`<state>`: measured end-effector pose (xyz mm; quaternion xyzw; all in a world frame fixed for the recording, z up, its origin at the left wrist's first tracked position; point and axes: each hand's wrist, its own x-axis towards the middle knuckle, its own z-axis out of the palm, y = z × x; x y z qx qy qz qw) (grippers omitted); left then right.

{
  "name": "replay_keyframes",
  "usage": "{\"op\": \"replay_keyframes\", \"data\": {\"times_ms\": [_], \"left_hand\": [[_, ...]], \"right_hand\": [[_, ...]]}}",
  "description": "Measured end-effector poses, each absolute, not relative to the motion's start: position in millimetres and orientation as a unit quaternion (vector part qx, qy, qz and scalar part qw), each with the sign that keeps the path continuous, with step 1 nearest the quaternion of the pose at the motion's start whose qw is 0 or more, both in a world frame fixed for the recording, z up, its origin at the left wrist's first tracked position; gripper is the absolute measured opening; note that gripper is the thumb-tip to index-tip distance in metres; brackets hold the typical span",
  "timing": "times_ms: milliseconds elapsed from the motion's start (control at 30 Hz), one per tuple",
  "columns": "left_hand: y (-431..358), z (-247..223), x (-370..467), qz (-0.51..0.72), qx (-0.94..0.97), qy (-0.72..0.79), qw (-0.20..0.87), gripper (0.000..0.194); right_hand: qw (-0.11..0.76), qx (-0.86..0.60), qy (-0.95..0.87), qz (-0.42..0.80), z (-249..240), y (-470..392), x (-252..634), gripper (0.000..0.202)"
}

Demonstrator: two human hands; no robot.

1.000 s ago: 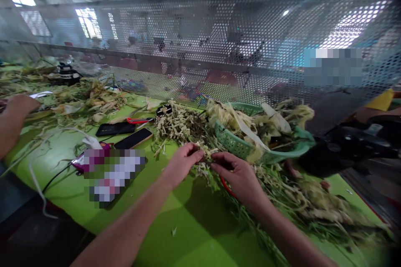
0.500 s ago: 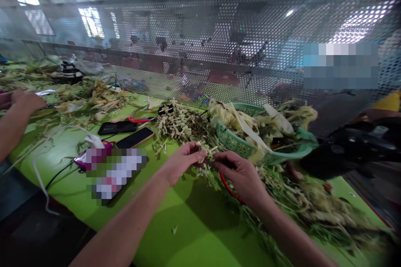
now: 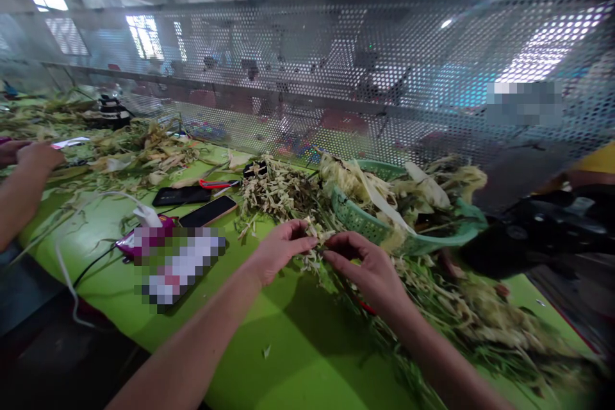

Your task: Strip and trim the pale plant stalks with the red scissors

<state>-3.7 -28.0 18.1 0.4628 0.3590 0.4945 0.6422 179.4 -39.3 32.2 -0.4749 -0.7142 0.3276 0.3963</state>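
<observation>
In front of me, my left hand point(image 3: 282, 248) pinches a small bundle of pale dried plant strips point(image 3: 319, 229) between thumb and fingers. Facing it, my right hand point(image 3: 366, 266) has its thumb and fingertips closed at the bundle's right side; the exact spot it grips is partly hidden. Just behind both hands lies a heap of short pale plant pieces point(image 3: 278, 189). Part of a red handle point(image 3: 367, 307) shows beneath my right hand, among green stems point(image 3: 413, 359).
A green perforated basket point(image 3: 353, 213) of husks and fibres stands behind my right hand. Phones point(image 3: 209, 211), a red cutter point(image 3: 216, 184) and a purple charging block point(image 3: 161, 230) with cables lie left on the green table point(image 3: 283, 346). Another person's hands point(image 3: 36, 160) are far left. A perforated metal screen point(image 3: 298, 64) runs behind.
My right fingertips have shifted slightly down and left at the bundle. Less of the red handle shows now. The view has moved a little; the other person's hands have drawn slightly left.
</observation>
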Motion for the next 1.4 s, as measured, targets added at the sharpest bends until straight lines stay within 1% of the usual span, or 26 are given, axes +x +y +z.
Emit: {"op": "replay_keyframes", "data": {"times_ms": [133,267,367,533,700,767,933,967,1100,1267,1400], "left_hand": [[-27.9,15.9,-2.2,0.475,0.492,0.372,0.627,0.029],[-29.7,16.0,-0.3,0.449,0.528,0.37,0.618,0.025],[-31.1,16.3,0.7,0.443,0.54,0.365,0.615,0.024],[-32.3,16.8,0.6,0.438,0.546,0.361,0.617,0.026],[-32.4,17.5,-0.2,0.44,0.536,0.354,0.627,0.027],[-32.1,17.2,-0.6,0.447,0.525,0.355,0.631,0.027],[-30.9,16.0,-1.3,0.496,0.468,0.362,0.636,0.029],[-30.8,15.9,-1.1,0.502,0.458,0.363,0.637,0.03],[-31.0,16.4,0.1,0.512,0.449,0.37,0.632,0.031],[-31.5,17.3,-0.2,0.498,0.454,0.357,0.647,0.03],[-29.6,13.5,-0.7,0.471,0.388,0.337,0.717,0.03]], "right_hand": [[0.446,-0.494,-0.682,0.305,44.1,-40.5,181.7,0.028],[0.429,-0.487,-0.702,0.295,46.6,-39.8,180.3,0.021],[0.422,-0.481,-0.71,0.293,42.4,-37.9,179.2,0.021],[0.433,-0.474,-0.683,0.349,32.8,-34.4,180.1,0.021],[0.444,-0.469,-0.681,0.344,28.5,-34.0,180.1,0.019],[0.445,-0.471,-0.671,0.361,28.4,-34.3,179.4,0.02],[0.465,-0.467,-0.62,0.426,27.7,-35.5,175.1,0.036],[0.46,-0.464,-0.615,0.441,27.2,-35.9,173.6,0.037],[0.421,-0.446,-0.63,0.476,26.1,-38.8,168.4,0.027],[0.401,-0.462,-0.684,0.398,25.4,-42.1,168.8,0.016],[0.394,-0.46,-0.731,0.314,21.0,-36.6,170.0,0.011]]}}
